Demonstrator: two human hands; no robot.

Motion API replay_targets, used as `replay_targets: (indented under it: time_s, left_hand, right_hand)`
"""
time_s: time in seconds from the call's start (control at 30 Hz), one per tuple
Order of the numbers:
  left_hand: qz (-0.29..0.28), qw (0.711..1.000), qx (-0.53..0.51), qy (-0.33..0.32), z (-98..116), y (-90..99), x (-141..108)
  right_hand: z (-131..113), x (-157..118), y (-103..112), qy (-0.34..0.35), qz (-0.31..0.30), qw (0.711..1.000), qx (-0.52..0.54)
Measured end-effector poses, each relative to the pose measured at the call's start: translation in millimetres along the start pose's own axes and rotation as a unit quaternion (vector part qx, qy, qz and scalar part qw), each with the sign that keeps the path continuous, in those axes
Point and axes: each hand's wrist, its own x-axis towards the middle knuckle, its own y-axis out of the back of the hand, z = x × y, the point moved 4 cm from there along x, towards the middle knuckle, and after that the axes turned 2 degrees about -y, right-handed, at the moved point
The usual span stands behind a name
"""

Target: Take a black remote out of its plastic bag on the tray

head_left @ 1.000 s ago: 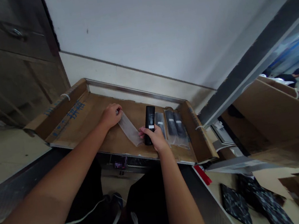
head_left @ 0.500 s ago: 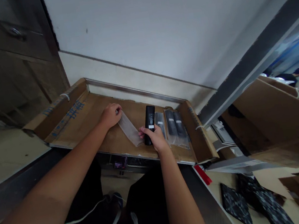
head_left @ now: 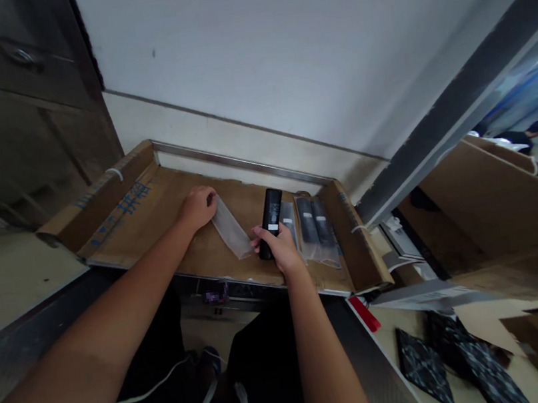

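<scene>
My left hand (head_left: 200,206) pinches the upper end of a clear, frosted plastic bag (head_left: 230,229), which slants down over the cardboard. In my right hand (head_left: 276,244) is a black remote control (head_left: 271,209), its back with a white label facing me. The fingers of that hand are near the lower end of the bag; whether they touch it I cannot tell. Just right of it lies a bagged remote control (head_left: 288,219), partly hidden by my right hand. Two more bagged remotes (head_left: 307,219) lie side by side beyond it.
A cardboard-lined tray (head_left: 152,229) with raised sides holds everything, against a white wall (head_left: 226,53). At right stand a large cardboard box (head_left: 507,206) and dark patterned bags (head_left: 425,367) on the floor. A person (head_left: 526,135) is in the far right background.
The remote control in my right hand has tilted slightly to the right. My left hand has shifted a little left with the bag's upper end.
</scene>
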Motion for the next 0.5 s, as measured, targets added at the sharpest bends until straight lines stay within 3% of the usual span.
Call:
replay_targets:
  time_s: [0.13, 0.37, 0.5]
  left_hand:
    - [0.014, 1.0, -0.015, -0.022, 1.7, 3.3, 0.6]
    - [-0.04, 0.999, 0.013, -0.024, -3.9, -12.3, 0.3]
    - [0.088, 0.992, 0.034, 0.081, -22.7, 3.3, -0.5]
  right_hand:
    - [0.1, 0.0, -1.6, 0.007, -0.013, 1.0, -0.01]
    - [4.0, 3.9, -9.9, -0.021, -0.063, 0.995, -0.077]
    - [6.5, 6.4, -10.7, -0.02, -0.061, 0.993, -0.102]
